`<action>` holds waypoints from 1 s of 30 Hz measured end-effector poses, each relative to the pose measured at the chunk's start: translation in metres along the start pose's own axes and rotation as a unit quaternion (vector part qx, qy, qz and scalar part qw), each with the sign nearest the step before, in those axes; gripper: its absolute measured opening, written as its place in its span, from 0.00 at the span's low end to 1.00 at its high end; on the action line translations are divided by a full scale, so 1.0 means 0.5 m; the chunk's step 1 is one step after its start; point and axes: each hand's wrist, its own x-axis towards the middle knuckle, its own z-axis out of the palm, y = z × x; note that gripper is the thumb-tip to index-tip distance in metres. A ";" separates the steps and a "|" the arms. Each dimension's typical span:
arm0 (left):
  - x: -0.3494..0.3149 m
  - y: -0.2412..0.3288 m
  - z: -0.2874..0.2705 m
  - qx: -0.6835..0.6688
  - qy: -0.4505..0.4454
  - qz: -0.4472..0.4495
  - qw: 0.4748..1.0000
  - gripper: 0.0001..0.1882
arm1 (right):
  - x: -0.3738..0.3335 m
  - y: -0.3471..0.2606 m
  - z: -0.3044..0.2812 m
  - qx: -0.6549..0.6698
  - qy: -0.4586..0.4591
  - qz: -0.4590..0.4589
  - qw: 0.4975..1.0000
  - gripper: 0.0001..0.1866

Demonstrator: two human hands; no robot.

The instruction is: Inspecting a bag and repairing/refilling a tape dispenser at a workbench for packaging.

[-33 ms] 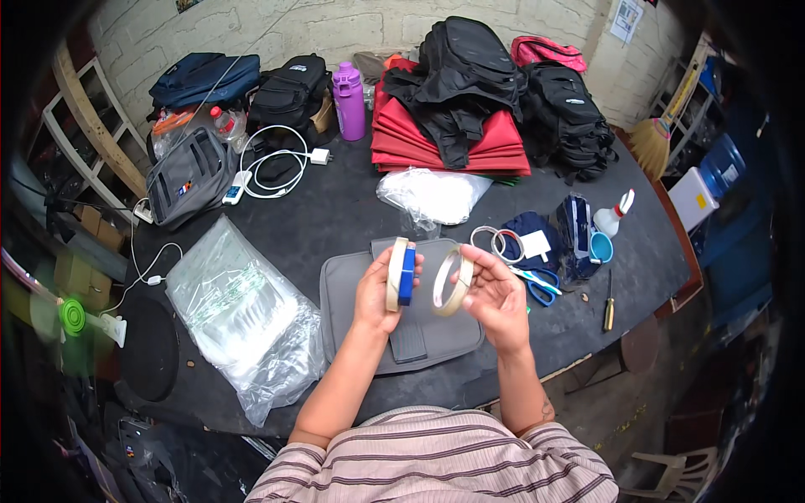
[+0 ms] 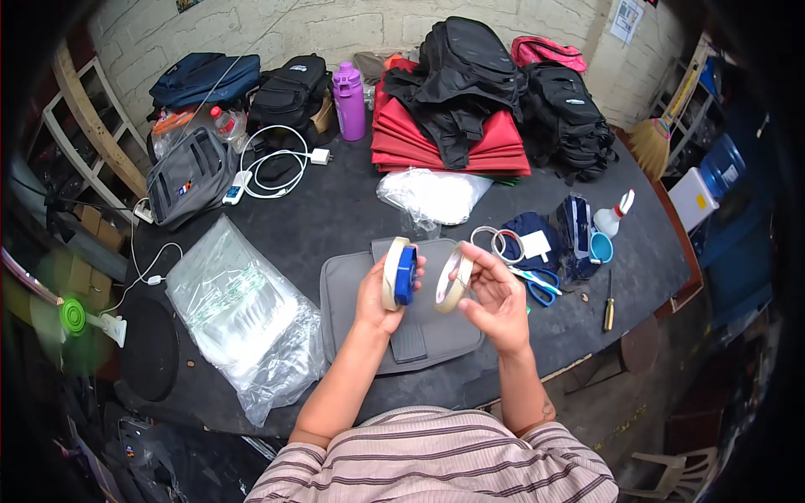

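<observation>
My left hand (image 2: 375, 303) is closed around a roll of clear or cream tape (image 2: 391, 275). Pressed against that roll's right side is a blue round piece with notched edges (image 2: 407, 275), perhaps a tape core or holder. Facing it, my right hand (image 2: 501, 312) pinches a second tape roll (image 2: 457, 295) at its rim, between thumb and fingers. The two rolls are apart, with a small gap between them. Below both hands a flat grey bag (image 2: 344, 289) with a darker strap lies on the black table (image 2: 335, 201).
Scissors (image 2: 545, 287), two tape rings (image 2: 486, 241) and a screwdriver (image 2: 610, 303) lie at right. A plastic-wrapped stack (image 2: 243, 310) lies at left. Behind are red folded fabric (image 2: 402, 138), a black backpack (image 2: 470, 67), a purple bottle (image 2: 349, 105) and a white cable (image 2: 306, 163).
In my left hand the blue piece has turned to show more of its round face. The roll in my right hand has tilted slightly.
</observation>
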 end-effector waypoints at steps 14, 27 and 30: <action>-0.029 0.028 0.076 -0.027 -0.086 -0.077 0.993 0.33 | 0.033 0.017 -0.054 -0.341 0.128 -0.117 0.924 0.11; -0.026 -0.027 0.088 0.076 -0.019 0.023 0.997 0.31 | 0.027 0.074 -0.059 -0.356 0.113 0.115 0.920 0.14; -0.026 -0.035 0.091 0.083 -0.007 0.019 0.996 0.30 | 0.032 0.080 -0.054 -0.339 0.113 0.149 0.922 0.14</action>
